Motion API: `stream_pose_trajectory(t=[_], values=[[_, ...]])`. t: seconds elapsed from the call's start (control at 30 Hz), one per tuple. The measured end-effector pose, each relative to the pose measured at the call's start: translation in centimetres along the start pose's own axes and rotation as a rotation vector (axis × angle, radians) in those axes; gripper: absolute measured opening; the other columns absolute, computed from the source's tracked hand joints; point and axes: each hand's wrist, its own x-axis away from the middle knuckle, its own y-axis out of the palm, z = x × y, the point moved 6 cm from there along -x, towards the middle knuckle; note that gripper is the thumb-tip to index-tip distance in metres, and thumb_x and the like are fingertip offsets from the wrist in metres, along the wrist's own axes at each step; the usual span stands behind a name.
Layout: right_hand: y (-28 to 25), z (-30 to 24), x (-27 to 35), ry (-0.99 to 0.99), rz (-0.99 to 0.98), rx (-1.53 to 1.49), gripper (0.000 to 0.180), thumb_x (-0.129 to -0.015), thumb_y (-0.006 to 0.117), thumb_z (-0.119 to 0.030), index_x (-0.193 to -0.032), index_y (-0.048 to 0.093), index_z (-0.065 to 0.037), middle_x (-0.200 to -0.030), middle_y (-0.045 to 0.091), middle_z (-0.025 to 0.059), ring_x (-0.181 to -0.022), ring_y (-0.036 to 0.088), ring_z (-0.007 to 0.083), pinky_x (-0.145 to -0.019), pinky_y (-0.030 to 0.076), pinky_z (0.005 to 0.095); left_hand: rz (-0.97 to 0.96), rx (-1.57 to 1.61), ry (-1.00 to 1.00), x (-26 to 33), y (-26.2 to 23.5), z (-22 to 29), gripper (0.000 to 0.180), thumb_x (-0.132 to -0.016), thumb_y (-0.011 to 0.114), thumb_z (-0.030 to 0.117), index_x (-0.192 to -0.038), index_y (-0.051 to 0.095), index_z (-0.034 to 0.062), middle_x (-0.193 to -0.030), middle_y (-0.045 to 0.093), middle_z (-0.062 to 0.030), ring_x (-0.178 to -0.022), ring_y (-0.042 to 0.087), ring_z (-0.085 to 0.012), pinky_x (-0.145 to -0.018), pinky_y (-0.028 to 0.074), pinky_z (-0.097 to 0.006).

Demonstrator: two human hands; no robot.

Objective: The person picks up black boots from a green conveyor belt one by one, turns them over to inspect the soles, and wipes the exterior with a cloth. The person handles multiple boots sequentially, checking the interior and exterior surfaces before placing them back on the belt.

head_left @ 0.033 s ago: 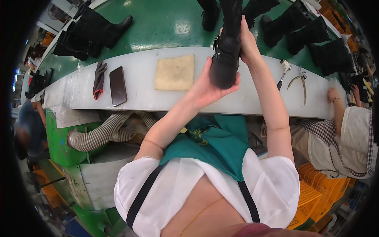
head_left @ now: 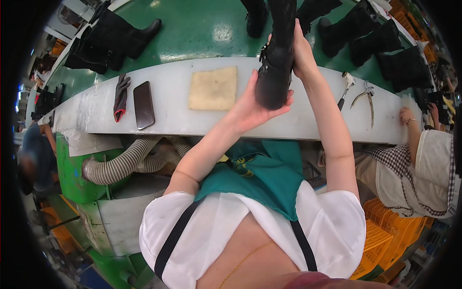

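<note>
A tall black boot point(head_left: 275, 72) with buckled straps is held up over the white work surface, its rounded foot end toward me. My left hand point(head_left: 257, 103) cups that end from below, with the thumb up along its side. Higher on the boot, my right hand point(head_left: 302, 50) grips the right side; some of its fingers are hidden behind the boot. A beige cloth pad point(head_left: 213, 89) lies flat just left of my left hand. To the right of my right forearm are a hammer point(head_left: 345, 89) and a pair of pincers point(head_left: 368, 96).
A dark glove point(head_left: 121, 96) and a phone point(head_left: 144, 106) lie on the left. More black boots point(head_left: 127, 38) point(head_left: 370, 36) rest along the green surface point(head_left: 202, 29). At the right edge stands a co-worker, one hand point(head_left: 406, 115) on the table. Ribbed hoses point(head_left: 118, 164) run below.
</note>
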Motion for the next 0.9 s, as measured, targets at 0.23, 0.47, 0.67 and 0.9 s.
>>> stream_pose_trajectory(t=[0.23,0.47,0.67,0.9], values=[[2.3,1.8,3.2,-0.578,-0.027,0.523,0.031,-0.100,0.035,-0.028,-0.106,0.048,-0.001,-0.094,0.060,0.0185,-0.088,0.060,0.0277,-0.078,0.045,0.0371,0.058,-1.098,0.951,6.1,-4.1,2.4,0.082,-0.094,0.026,0.062,-0.148,0.003,0.0044,-0.152,0.015,-0.0142,-0.140,0.017,-0.0269,-0.113,0.017,-0.043],[4.2,-0.2,4.1,-0.513,-0.137,0.714,0.034,-0.095,0.044,-0.020,-0.125,0.042,-0.004,-0.111,0.056,0.0189,-0.105,0.054,0.0316,-0.087,0.043,0.0377,0.416,-0.776,0.965,5.7,-1.6,8.8,0.053,-0.099,0.036,0.042,-0.133,0.039,0.0009,-0.130,0.049,-0.0123,-0.119,0.050,-0.0249,-0.099,0.042,-0.038],[-2.1,-1.2,6.6,-0.358,-0.101,0.602,0.045,-0.096,0.041,-0.020,-0.139,0.034,-0.009,-0.126,0.050,0.0171,-0.121,0.046,0.0279,-0.102,0.033,0.0377,0.408,-0.449,0.937,6.8,-0.8,17.7,0.055,-0.097,0.040,0.044,-0.135,0.039,0.0034,-0.134,0.048,-0.0114,-0.121,0.048,-0.0299,-0.104,0.038,-0.044],[-7.0,2.2,8.7,-0.140,-0.046,0.570,0.048,-0.098,0.034,-0.029,-0.141,0.031,-0.007,-0.128,0.048,0.0176,-0.122,0.045,0.0263,-0.104,0.030,0.0367,0.541,-0.647,1.385,-0.6,-0.3,29.1,0.060,-0.094,0.046,0.048,-0.116,0.054,-0.0083,-0.113,0.061,-0.0162,-0.102,0.059,-0.0244,-0.089,0.048,-0.036]])
